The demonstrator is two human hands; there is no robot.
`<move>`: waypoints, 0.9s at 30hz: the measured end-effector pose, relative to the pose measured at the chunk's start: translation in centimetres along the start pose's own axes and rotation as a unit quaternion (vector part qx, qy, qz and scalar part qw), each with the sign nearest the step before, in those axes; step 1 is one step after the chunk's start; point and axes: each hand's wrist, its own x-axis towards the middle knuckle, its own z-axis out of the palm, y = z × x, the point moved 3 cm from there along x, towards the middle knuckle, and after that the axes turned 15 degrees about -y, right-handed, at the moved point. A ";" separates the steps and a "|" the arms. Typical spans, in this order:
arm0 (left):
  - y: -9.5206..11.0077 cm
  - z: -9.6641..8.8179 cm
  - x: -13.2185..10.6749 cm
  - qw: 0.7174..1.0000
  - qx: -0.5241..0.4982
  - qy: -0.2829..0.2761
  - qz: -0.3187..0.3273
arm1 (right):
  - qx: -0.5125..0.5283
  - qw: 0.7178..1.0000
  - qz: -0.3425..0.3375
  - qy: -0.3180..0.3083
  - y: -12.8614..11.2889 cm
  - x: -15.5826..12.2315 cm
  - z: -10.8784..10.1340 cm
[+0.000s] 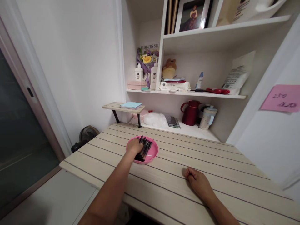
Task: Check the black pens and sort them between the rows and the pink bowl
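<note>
A pink scalloped plate (pixel 153 152) rests on the slatted wooden table, holding several black pens (pixel 145 149) bunched together and a small white strip (pixel 149 155). Over the plate's left side, my left hand (pixel 134 146) is closed with its fingers curled at the pens and seems to grip one. Its fingertips are partly hidden among them. My right hand (pixel 197 182) lies in a loose fist on the table, to the right of the plate and apart from it, with nothing visible in it.
Behind the plate stands a small raised shelf (pixel 110 106) bearing blue paper (pixel 131 105). Farther back are a white plastic bag (pixel 156 120), a red jug (pixel 191 114) and a pale lidded cup (pixel 208 118). A pink note (pixel 281 98) is stuck on the right wall.
</note>
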 end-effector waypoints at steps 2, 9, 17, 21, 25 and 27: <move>0.6 0.4 -0.8 0.997 -0.069 -0.011 0.035 | 0.002 1.000 -0.001 -0.001 0.1 0.1 0.0; 4.6 7.9 -4.6 0.902 -0.342 -0.197 0.177 | 0.049 0.999 -0.007 0.005 0.3 0.2 0.1; 8.4 17.0 -6.1 0.683 -0.583 -0.420 0.133 | 0.582 0.813 -0.007 -0.018 -3.3 1.5 -1.0; 8.7 19.4 -5.6 0.723 -0.552 -0.399 0.118 | 0.628 0.778 -0.001 0.017 -3.6 3.1 -0.2; 8.2 20.6 -5.4 0.755 -0.518 -0.390 0.100 | 0.652 0.755 0.000 0.073 -2.4 3.8 0.9; 8.2 20.8 -5.3 0.771 -0.496 -0.387 0.102 | 0.668 0.740 0.004 0.079 -2.2 3.9 1.2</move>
